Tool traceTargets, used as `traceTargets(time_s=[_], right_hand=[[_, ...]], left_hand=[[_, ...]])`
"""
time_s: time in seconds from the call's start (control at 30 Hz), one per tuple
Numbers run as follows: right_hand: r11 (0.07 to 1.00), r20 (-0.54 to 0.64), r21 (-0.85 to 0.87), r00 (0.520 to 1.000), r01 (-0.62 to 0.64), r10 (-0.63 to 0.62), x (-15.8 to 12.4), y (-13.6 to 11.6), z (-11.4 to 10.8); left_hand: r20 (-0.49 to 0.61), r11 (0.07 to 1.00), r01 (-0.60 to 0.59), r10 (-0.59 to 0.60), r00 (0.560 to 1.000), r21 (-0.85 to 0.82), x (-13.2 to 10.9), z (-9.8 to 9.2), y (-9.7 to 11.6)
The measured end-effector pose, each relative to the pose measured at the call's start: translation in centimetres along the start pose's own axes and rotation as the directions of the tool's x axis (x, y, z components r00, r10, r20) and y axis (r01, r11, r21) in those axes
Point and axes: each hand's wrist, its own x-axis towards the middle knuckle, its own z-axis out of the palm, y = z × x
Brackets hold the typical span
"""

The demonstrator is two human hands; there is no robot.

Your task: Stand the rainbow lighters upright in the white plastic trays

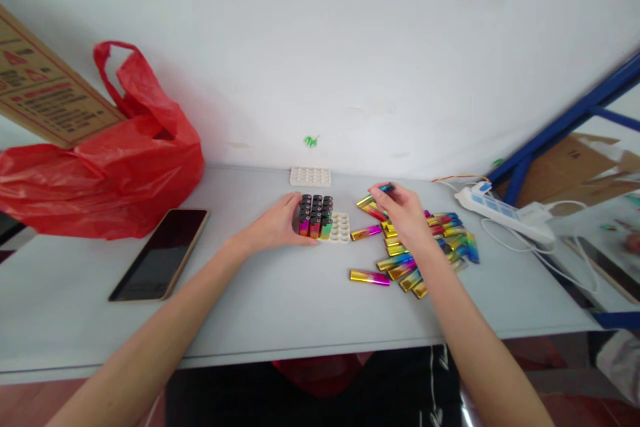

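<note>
Upright lighters (315, 227) with black tops and shiny coloured bodies stand in rows on the left part of a white tray (341, 237) with round holes. Several holes on the tray's right part are bare. My left hand (277, 223) is closed around the tray's left end, thumb at the front and fingers behind. Between thumb and fingers, my right hand (406, 210) pinches one lighter (387, 187), raised over a loose pile. Beneath and around that hand lie many metallic lighters (400, 270) in gold, pink, green and blue. One single lighter (370, 277) lies nearer the front.
A second white holed tray (311, 177) rests against the wall. To the left are a phone (160, 257), a red plastic bag (145, 147) and a cardboard box (50, 87). A power strip (505, 213) with white cables and a blue metal frame (560, 103) are at right.
</note>
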Motion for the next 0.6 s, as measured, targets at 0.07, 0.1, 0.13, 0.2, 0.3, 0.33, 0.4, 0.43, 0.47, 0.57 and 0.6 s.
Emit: traceTargets(time_s=[0.07,0.1,0.13,0.2,0.3,0.33,0.4,0.43,0.47,0.57,0.6], right_hand=[[0.983,-0.013,0.164,0.996,-0.08,0.084,1.2,0.2,1.5],[0.968,0.018,0.224,0.993,-0.116,0.115,1.6,0.3,2.2],[0.953,0.067,0.264,0.988,-0.149,0.136,1.8,0.4,2.8],[0.94,0.173,0.282,0.974,-0.19,0.145,1.7,0.8,3.6],[0.974,0.234,0.134,0.961,-0.181,0.147,0.8,1.6,4.0],[0.988,0.224,0.05,0.965,-0.149,0.134,0.5,1.8,4.0],[0.99,0.193,-0.128,0.978,-0.052,0.076,-0.2,2.0,4.1],[0.979,0.175,-0.206,0.984,0.001,0.036,-0.5,2.0,4.2],[0.962,0.159,-0.27,0.987,0.044,-0.001,-0.7,1.9,4.3],[0.911,0.126,-0.398,0.99,0.105,-0.06,-1.3,1.6,4.7],[0.899,0.124,-0.423,0.99,0.116,-0.069,-1.5,1.5,4.8]], left_hand=[[-0.017,1.0,-0.009,0.01,1.0,0.016,-0.1,-0.2,-0.4],[-0.025,1.0,-0.02,0.02,0.999,0.013,-0.1,-0.3,-0.6],[-0.029,1.0,-0.031,0.031,0.999,0.007,-0.2,-0.4,-0.8],[-0.025,0.999,-0.044,0.044,0.999,-0.003,-0.3,-0.5,-1.1],[-0.01,0.999,-0.039,0.039,0.999,0.008,-0.5,-0.5,-1.4],[-0.008,0.999,-0.037,0.038,0.999,0.015,-0.5,-0.5,-1.4],[-0.009,0.999,-0.039,0.039,0.999,0.027,-0.6,-0.5,-1.4],[-0.01,0.999,-0.042,0.042,0.999,0.031,-0.6,-0.5,-1.4],[-0.01,0.998,-0.045,0.045,0.999,0.034,-0.7,-0.5,-1.3],[-0.007,0.998,-0.05,0.05,0.999,0.039,-0.8,-0.6,-1.3],[-0.007,0.998,-0.048,0.049,0.999,0.039,-0.8,-0.6,-1.3]])
